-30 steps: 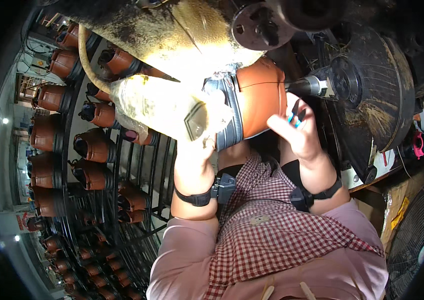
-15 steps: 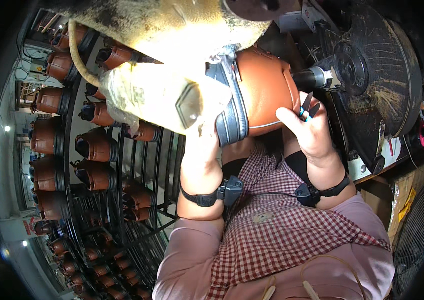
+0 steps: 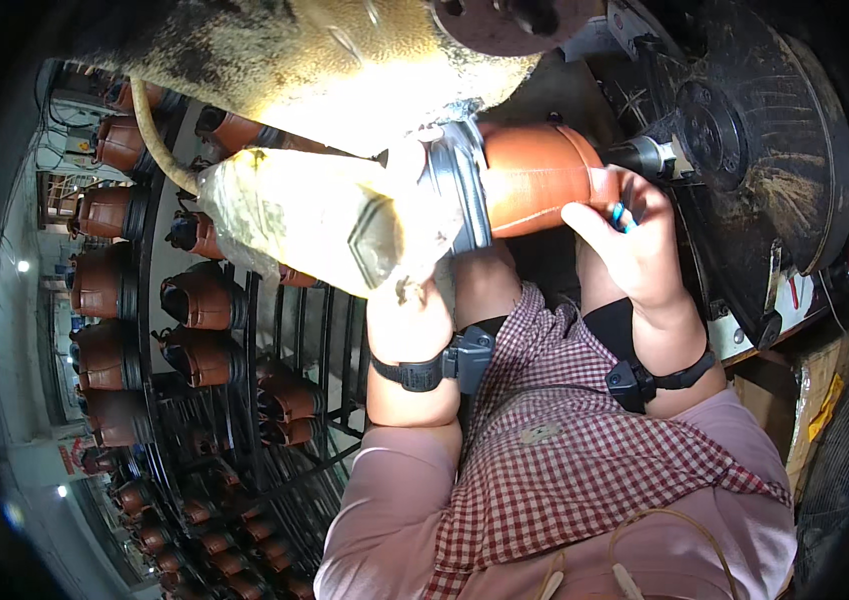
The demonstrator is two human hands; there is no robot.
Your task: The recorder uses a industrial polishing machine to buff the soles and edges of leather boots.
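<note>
Item: brown leather boot (image 3: 535, 180) on a last, gripped between left hand (image 3: 410, 315) at the sole end and right hand (image 3: 630, 250), toe pressed against the spinning brush-wheel shaft (image 3: 645, 155); buffing apparently underway, next turning fresh leather to it.

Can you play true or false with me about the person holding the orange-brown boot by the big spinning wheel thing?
1. The right hand touches the toe end of the brown boot. True.
2. The boot is lying flat on the floor. False: it is held up against the spindle of the dark round machine wheel.
3. The left hand is under the pale, stained wrap at the boot's other end. True.
4. The rack on the left holds green bottles. False: it holds many brown boots like this one.
5. Both wrists wear black straps. True.
</note>
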